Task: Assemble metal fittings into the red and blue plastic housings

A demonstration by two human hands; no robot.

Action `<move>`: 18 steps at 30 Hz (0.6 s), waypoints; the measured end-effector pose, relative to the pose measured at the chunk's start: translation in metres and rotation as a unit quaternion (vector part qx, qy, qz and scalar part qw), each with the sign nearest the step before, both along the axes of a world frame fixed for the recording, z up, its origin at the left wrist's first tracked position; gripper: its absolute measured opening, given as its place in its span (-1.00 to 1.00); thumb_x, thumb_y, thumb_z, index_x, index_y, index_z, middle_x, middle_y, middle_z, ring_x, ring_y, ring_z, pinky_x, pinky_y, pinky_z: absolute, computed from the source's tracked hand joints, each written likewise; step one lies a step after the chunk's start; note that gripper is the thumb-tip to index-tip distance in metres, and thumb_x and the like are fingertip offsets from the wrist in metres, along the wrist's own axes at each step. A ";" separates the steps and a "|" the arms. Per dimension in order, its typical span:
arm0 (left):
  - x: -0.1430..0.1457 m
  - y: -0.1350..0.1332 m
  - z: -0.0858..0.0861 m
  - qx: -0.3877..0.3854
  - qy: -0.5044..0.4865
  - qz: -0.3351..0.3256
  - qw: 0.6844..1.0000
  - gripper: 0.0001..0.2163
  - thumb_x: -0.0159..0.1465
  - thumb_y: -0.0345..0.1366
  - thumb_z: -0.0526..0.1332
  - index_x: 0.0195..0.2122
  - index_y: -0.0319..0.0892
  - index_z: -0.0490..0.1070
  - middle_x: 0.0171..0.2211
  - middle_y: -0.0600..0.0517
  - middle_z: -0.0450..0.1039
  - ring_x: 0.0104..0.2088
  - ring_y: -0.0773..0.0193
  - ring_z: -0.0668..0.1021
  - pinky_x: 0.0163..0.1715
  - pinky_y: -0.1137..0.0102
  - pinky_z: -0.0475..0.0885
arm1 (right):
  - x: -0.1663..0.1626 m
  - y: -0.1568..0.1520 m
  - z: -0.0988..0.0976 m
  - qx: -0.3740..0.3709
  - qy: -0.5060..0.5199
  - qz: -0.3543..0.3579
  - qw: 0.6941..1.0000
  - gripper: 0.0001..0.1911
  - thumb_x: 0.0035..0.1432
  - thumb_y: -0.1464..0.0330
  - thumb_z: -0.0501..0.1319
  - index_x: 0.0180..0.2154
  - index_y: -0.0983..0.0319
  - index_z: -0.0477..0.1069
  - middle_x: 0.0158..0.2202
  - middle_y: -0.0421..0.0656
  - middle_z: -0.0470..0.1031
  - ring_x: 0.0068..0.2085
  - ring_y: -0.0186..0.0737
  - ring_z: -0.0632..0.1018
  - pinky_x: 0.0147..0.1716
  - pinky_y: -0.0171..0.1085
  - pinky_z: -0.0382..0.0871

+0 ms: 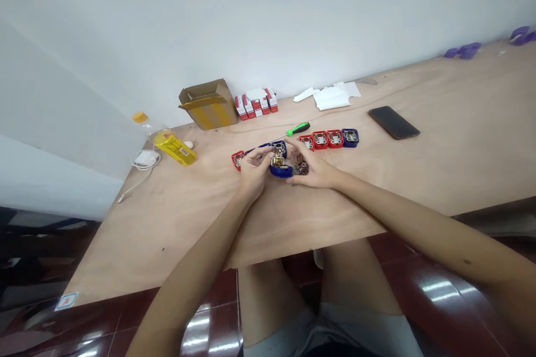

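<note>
While the left hand (252, 173) closes its thumb and fingers on a blue case (281, 172) with gold-coloured metal parts, the right hand (315, 170) curves beside small metal pieces (300, 169); whether it grips them cannot be told. The blue case is near the middle of the tabletop (201, 217), between its near and far edges. Beyond the right hand, three red cases (320, 140) and a second blue case (350, 138) form a row. A green-handled screwdriver (298, 129) lies nearer the far edge, along which are an open carton (214, 116), red-and-white boxes (257, 107) and white papers (333, 99). Right of the row lies a phone (393, 122); a yellow bottle (175, 146) occupies the far left corner, and a sticker (66, 301) marks the near left corner
</note>
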State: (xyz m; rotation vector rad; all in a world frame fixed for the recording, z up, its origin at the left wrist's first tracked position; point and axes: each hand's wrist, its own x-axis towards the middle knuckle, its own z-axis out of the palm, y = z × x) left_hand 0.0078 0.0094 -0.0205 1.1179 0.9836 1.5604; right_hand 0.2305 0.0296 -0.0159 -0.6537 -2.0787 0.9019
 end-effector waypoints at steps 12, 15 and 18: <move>0.001 -0.014 0.016 0.034 0.104 -0.113 0.988 -0.54 -0.03 -0.19 0.70 -0.12 -0.12 0.66 -0.05 -0.07 0.64 0.02 0.07 0.67 0.22 0.07 0.56 | 0.003 0.002 0.006 0.038 0.070 -0.024 0.997 -0.65 0.32 0.15 0.42 0.07 0.12 0.53 0.01 -0.01 0.57 0.02 0.06 0.59 0.03 0.05 0.54; -0.002 -0.011 0.012 0.077 0.143 -0.102 0.982 -0.62 0.04 -0.17 0.67 -0.15 -0.11 0.68 -0.09 -0.09 0.64 0.00 0.06 0.66 0.17 0.08 0.56 | 0.003 0.001 0.007 0.044 0.063 -0.020 0.997 -0.73 0.34 0.16 0.40 0.00 0.11 0.53 -0.01 -0.02 0.60 0.03 0.09 0.58 0.04 0.07 0.52; -0.004 -0.011 0.010 0.140 0.214 -0.078 0.964 -0.69 0.14 -0.19 0.62 -0.11 -0.08 0.69 -0.07 -0.12 0.66 0.02 0.03 0.66 0.17 0.06 0.54 | 0.003 0.002 0.008 0.058 0.064 -0.014 0.996 -0.79 0.34 0.19 0.39 -0.05 0.11 0.53 -0.03 -0.02 0.59 0.03 0.10 0.59 0.09 0.11 0.50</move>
